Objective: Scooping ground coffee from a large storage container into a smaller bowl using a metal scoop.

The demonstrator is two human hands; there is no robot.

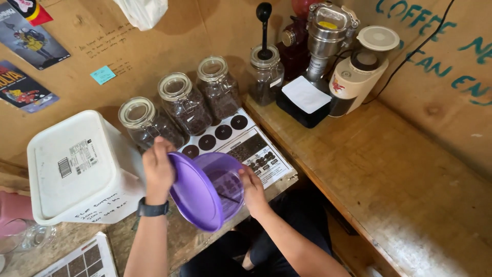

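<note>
Purple plastic container [225, 184] and its matching purple lid [192, 192] sit between my two hands, held over the front edge of the wooden counter [389, 184], just in front of the printed chart sheet [246, 146]. My left hand [158, 172] is closed around the upper rim of the lid, which stands tilted on edge against the container's mouth; my right hand [252, 190] grips the container's far wall, fingers curled over its rim. Both pieces look thin, light and a little flexible, so I judge a firm pinch at the rims is enough, though smooth plastic could slip if I squeeze the wall inward. The translucent container appears nearly empty; I cannot tell whether anything lies at its bottom. Behind it stands a row of three clip-top glass jars [184, 102] filled with dark coffee beans, heavy and breakable, and a fourth jar [266, 72] with a black scoop standing on top of it. Left of my wrist is a white lidded tub [72, 164], contents hidden. Farther back stand a metal grinder [328, 36] and a white grinder [359, 72].
</note>
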